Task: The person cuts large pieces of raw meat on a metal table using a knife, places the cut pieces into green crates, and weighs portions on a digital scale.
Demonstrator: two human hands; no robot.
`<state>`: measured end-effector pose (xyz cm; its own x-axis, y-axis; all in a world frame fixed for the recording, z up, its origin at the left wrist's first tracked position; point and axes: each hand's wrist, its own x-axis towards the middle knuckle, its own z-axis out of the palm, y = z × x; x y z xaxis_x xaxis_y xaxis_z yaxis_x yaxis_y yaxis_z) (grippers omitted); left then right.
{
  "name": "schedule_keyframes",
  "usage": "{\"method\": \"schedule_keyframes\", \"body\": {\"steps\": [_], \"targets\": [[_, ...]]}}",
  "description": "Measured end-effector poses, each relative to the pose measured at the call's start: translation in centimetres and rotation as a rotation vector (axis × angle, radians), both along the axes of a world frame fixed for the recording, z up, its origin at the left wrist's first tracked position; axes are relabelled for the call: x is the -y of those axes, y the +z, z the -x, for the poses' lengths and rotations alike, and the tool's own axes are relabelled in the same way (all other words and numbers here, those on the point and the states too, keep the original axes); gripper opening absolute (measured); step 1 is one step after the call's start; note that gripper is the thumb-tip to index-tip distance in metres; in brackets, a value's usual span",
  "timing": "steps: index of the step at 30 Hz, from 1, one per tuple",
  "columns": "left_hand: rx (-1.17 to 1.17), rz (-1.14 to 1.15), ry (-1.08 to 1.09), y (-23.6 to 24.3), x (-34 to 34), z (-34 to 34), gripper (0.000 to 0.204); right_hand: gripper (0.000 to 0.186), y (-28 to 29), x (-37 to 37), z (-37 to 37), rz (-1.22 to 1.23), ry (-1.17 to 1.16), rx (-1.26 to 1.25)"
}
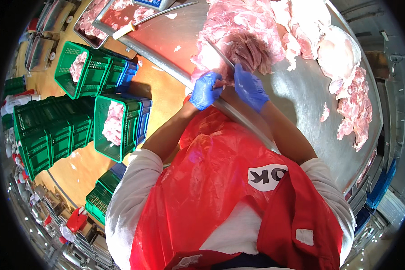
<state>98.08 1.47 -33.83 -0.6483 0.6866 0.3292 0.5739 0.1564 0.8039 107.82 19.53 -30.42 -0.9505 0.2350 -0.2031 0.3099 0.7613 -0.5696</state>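
A large slab of raw pink meat (240, 31) lies on the steel table (297, 94) in front of me. My left hand (204, 90), in a blue glove, grips the near edge of the meat at the table's rim. My right hand (249, 87), also blue-gloved, is closed on a knife handle; the long thin blade (220, 54) runs up and left across the meat.
More meat pieces (351, 85) lie along the table's right side. A second knife with a pale handle (135, 24) rests at the far left by a metal tray (94, 22). Green plastic crates (117, 126), some holding meat, stand on the orange floor at left.
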Motion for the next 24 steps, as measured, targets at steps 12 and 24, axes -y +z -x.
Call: {"method": "schedule_keyframes", "body": {"steps": [12,24], "targets": [[-0.072,-0.134,-0.018,-1.6,4.5,-3.5,0.006,0.038,-0.7,-4.7,-14.0,-0.17,0.045,0.15],[0.615,-0.192,0.394,-2.1,6.3,4.4,0.018,0.03,-2.1,-9.9,-18.9,-0.106,0.032,0.339]]}}
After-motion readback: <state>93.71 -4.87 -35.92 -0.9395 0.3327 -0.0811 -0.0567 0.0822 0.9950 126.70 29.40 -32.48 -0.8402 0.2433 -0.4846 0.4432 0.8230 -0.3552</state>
